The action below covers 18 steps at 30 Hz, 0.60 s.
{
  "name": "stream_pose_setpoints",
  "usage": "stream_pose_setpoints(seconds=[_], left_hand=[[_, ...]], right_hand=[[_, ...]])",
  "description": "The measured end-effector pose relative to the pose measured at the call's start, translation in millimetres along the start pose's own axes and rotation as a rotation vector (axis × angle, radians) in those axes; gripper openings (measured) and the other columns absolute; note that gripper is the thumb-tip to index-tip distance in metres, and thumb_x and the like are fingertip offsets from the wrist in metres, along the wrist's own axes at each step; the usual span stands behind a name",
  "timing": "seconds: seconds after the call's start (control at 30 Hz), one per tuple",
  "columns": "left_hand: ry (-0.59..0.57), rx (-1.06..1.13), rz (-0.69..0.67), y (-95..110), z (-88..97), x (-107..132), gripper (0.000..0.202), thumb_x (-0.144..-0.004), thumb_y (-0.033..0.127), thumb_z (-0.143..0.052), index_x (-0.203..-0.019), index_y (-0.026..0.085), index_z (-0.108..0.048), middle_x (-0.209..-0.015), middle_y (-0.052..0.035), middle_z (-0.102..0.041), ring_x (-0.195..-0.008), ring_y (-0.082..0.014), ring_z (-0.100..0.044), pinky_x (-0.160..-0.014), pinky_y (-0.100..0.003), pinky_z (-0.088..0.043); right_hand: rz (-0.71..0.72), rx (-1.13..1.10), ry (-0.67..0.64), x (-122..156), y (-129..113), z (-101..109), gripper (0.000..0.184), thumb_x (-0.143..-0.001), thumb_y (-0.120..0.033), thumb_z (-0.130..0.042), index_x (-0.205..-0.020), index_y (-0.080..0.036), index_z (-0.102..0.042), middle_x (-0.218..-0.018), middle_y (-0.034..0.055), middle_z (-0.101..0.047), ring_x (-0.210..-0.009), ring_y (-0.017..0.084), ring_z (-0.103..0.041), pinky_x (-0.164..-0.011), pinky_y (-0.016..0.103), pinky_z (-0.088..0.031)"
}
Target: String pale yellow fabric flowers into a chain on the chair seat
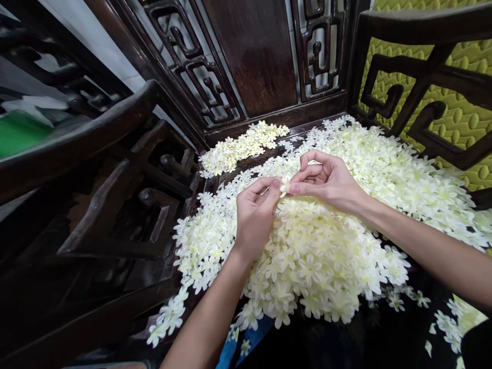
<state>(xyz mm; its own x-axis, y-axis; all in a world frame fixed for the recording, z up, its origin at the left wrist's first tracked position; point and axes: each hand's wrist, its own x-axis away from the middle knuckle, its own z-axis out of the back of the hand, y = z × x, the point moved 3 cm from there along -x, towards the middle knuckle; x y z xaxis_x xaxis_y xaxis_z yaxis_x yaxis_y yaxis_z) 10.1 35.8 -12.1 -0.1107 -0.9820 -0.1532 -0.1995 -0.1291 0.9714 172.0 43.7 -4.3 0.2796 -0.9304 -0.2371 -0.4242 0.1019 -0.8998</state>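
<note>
- Together, my left hand [254,212] and right hand [331,182] pinch a small pale blossom [285,188].
- Beneath them spreads a flower heap [311,251]; a smaller cluster [242,149] lies far.

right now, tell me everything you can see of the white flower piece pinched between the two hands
The white flower piece is small and creamy white, with petal-like parts bunched close together. Fingertips of the left hand and right hand pinch it from either side, hiding some of it. It is held up over a heap of similarly pale loose flowers. Its material and whether it is one flower or several are too small to tell.
</note>
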Motion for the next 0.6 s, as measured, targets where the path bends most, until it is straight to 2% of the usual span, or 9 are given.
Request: stream_pose_setpoints(seconds=[0.1,0.27,0.43,0.6], left_hand=[[-0.059,0.046,0.048,-1.0,-0.5,-0.7,0.012,-0.086,0.029,-0.073,-0.081,0.019,-0.071,-0.078,-0.0006,-0.066,-0.067,-0.0101,-0.058,-0.062,-0.021,-0.046],[-0.148,0.144,0.066,-0.8,-2.2,-1.7,0.009,-0.088,0.026,-0.071,-0.084,0.017,-0.072,-0.085,-0.0028,-0.068,-0.076,-0.0128,-0.063,-0.075,-0.026,-0.053],[-0.139,0.173,0.111,-3.5,-2.6,-1.7,0.012,-0.087,0.028,-0.072,-0.086,0.016,-0.071,-0.086,-0.0036,-0.069,-0.078,-0.0137,-0.065,-0.078,-0.027,-0.054],[-0.113,0.135,0.103,-2.2,-4.4,0.4,0.013,-0.086,0.030,-0.074,-0.088,0.017,-0.071,-0.082,-0.0032,-0.070,-0.070,-0.0118,-0.064,-0.068,-0.023,-0.051]], right_hand=[[0.015,-0.011,-0.018,0.7,0.3,-0.7,0.043,-0.067,-0.018,-0.091,-0.093,-0.019,-0.057,-0.083,0.0027,-0.080,-0.077,0.017,-0.077,-0.080,0.032,-0.065],[0.021,0.001,-0.008,0.5,0.8,-1.5,0.040,-0.069,-0.022,-0.090,-0.091,-0.019,-0.058,-0.081,0.0015,-0.079,-0.074,0.016,-0.076,-0.077,0.031,-0.064],[0.078,-0.047,-0.026,-1.8,3.1,-1.1,0.037,-0.073,-0.023,-0.088,-0.090,-0.019,-0.056,-0.079,-0.0005,-0.076,-0.068,0.014,-0.073,-0.071,0.029,-0.063],[0.117,-0.009,-0.003,-1.5,0.9,-1.7,0.039,-0.073,-0.029,-0.089,-0.088,-0.020,-0.054,-0.075,-0.0027,-0.073,-0.064,0.012,-0.071,-0.068,0.026,-0.062]])
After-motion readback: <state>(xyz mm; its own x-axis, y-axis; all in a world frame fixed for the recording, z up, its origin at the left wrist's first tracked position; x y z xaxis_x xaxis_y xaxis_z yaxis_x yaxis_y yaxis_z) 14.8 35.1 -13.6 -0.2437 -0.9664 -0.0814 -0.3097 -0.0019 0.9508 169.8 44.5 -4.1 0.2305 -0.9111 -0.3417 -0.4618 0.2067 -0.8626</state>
